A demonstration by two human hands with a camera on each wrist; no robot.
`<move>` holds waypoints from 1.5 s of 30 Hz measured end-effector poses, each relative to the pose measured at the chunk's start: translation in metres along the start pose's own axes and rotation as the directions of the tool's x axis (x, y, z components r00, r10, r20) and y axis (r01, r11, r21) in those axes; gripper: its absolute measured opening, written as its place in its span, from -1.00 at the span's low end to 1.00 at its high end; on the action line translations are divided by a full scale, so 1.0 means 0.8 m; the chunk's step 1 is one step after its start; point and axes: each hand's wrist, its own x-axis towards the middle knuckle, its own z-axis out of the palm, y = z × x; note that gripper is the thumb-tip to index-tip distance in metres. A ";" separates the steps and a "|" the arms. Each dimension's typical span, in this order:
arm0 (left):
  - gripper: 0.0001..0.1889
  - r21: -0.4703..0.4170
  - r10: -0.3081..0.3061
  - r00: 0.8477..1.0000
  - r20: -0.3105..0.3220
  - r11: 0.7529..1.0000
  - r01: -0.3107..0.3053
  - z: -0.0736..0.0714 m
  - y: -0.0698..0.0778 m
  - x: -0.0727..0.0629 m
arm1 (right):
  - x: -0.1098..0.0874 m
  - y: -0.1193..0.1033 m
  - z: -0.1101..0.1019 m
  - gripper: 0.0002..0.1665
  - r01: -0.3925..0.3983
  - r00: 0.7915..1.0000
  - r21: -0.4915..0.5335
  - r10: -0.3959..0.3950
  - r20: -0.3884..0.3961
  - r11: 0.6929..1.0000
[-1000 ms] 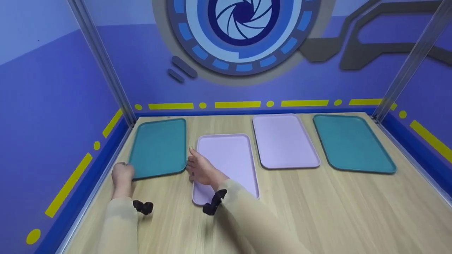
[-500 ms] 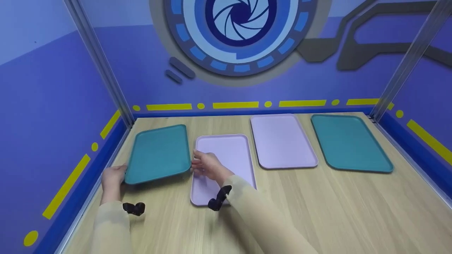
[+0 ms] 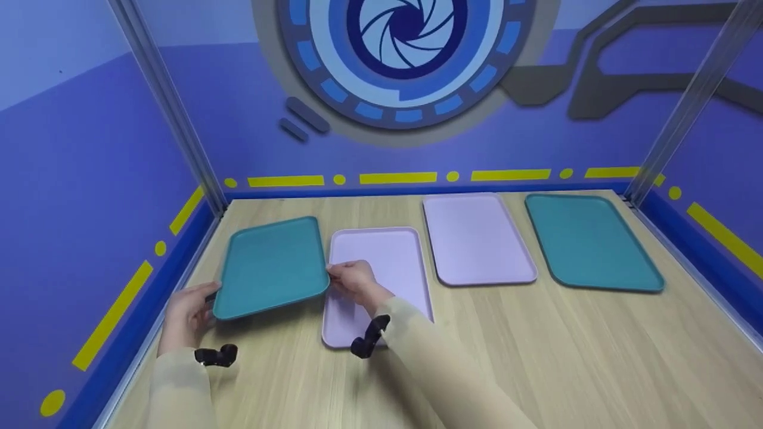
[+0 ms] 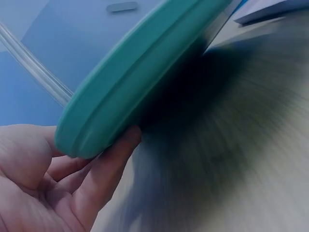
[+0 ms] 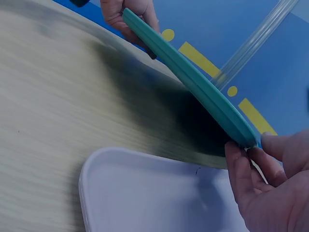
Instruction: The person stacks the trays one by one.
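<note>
A teal tray (image 3: pixel 274 265) is held up off the table at the left, tilted, its shadow beneath it. My left hand (image 3: pixel 186 313) grips its left edge near the front corner; in the left wrist view the fingers (image 4: pixel 108 176) curl under the tray's rim (image 4: pixel 125 82). On the opposite side my right hand (image 3: pixel 357 280) pinches the right edge, thumb above and fingers below, as the right wrist view shows with the tray (image 5: pixel 193 82) seen edge-on. A lilac tray (image 3: pixel 387 256) lies flat under my right hand and forearm, partly hidden by them.
Farther right, a second lilac tray (image 3: pixel 480 238) and another teal tray (image 3: pixel 593 241) lie flat along the back of the wooden table (image 3: pixel 536 357). Blue panel walls (image 3: pixel 101 208) with metal corner posts (image 3: pixel 173 113) enclose the left, back and right sides.
The left teal tray has risen from the table and come toward me and slightly right. My right hand, earlier beside the tray with loose fingers, now pinches its edge. The other trays stay put.
</note>
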 end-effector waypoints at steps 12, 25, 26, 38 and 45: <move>-0.55 -0.098 0.070 0.994 0.084 0.993 -0.062 0.008 0.002 0.002 | 0.004 -0.002 -0.016 -0.63 -0.011 0.999 0.022 0.010 0.033 1.000; -0.65 -0.122 0.213 0.973 0.086 0.972 -0.202 0.064 0.016 -0.019 | -0.002 -0.020 -0.087 -0.56 0.010 0.996 0.058 -0.015 0.086 0.998; -0.62 -0.114 0.219 0.972 0.088 0.971 -0.209 0.070 0.016 -0.021 | -0.003 -0.020 -0.094 -0.55 0.013 0.996 0.057 -0.018 0.086 0.998; -0.59 -0.039 0.207 0.974 0.095 0.978 -0.204 0.137 0.007 -0.043 | -0.036 -0.010 -0.177 -0.49 0.040 0.995 0.082 -0.047 0.091 0.996; -0.67 -0.002 0.255 0.961 0.106 0.967 -0.256 0.172 -0.014 -0.049 | -0.058 0.007 -0.218 -0.49 0.046 0.997 0.067 -0.049 0.052 0.997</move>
